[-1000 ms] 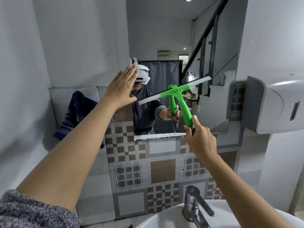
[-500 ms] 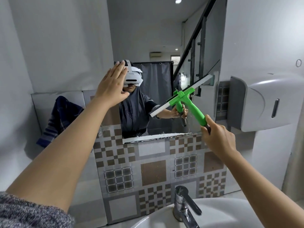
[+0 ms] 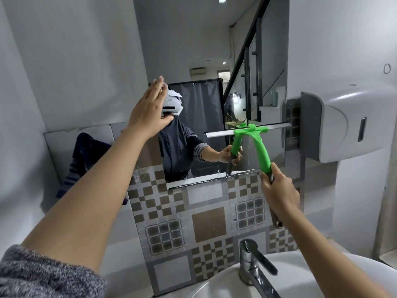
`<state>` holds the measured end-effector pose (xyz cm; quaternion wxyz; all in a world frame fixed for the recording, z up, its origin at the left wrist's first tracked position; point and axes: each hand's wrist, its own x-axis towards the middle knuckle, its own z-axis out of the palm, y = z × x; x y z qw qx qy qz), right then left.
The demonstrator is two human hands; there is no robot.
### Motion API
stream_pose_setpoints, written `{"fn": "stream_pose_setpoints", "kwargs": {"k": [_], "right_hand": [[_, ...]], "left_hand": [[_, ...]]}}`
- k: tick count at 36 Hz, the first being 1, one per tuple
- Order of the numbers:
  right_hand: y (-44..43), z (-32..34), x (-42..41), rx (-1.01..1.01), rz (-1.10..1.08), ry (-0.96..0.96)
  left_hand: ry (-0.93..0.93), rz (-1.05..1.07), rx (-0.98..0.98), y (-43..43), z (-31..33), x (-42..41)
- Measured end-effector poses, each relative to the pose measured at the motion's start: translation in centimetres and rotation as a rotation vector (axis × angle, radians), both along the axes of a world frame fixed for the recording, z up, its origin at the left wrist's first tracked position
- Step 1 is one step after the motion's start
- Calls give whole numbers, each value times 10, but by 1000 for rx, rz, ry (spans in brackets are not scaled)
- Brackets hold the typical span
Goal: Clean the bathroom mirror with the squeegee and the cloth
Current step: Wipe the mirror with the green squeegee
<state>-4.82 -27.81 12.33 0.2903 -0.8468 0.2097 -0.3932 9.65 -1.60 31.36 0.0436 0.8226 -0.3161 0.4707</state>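
A person stands at a bathroom sink (image 3: 305,274) facing a wall mirror (image 3: 206,67). The right hand (image 3: 279,190) is clenched around the lower end of a green squeegee (image 3: 261,147), with the dark tip of the handle poking out below the fist. The squeegee's handle rises up and slightly left to its pale blade, which lies almost level against the glass in the mirror's lower right corner, its right end reaching the mirror's right edge. The left hand (image 3: 148,115) is raised with the fingers straight and together, holding nothing, the palm turned toward the left edge of the mirror; whether it touches the glass cannot be told. A white smear of foam or water runs along the mirror's bottom edge. A dark blue striped cloth (image 3: 79,160) hangs against the wall to the left of the mirror, partly hidden behind the left forearm. Below the mirror is patterned brown and grey tile, and a chrome tap (image 3: 255,267) stands at the back of the sink. A white dispenser (image 3: 343,125) is fixed to the wall just right of the mirror.
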Motion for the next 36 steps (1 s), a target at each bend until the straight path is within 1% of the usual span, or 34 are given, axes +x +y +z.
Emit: {"fn": "stream_pose_setpoints", "kwargs": {"k": [4,8,11,15,22,31,36], "right_hand": [[32,-5,6,193,94,-96],[70,-8,10,384,206,-247],[94,-15,16,468,250,-322],[120,-26,26,576,316,-362],[152,-44,36,570,359,-377],[163,-69,38,369,328,-255],[160,-71,34,281,330,-208]], "left_hand": [[29,-33,-32,0,-5,1],[60,-43,-52,-1,-7,1],[73,-59,-53,-1,-8,2],[77,-66,-51,-1,-12,1],[68,-76,-55,3,-22,1],[56,-100,-92,4,-30,4],[56,-98,-108,4,-33,4]]}}
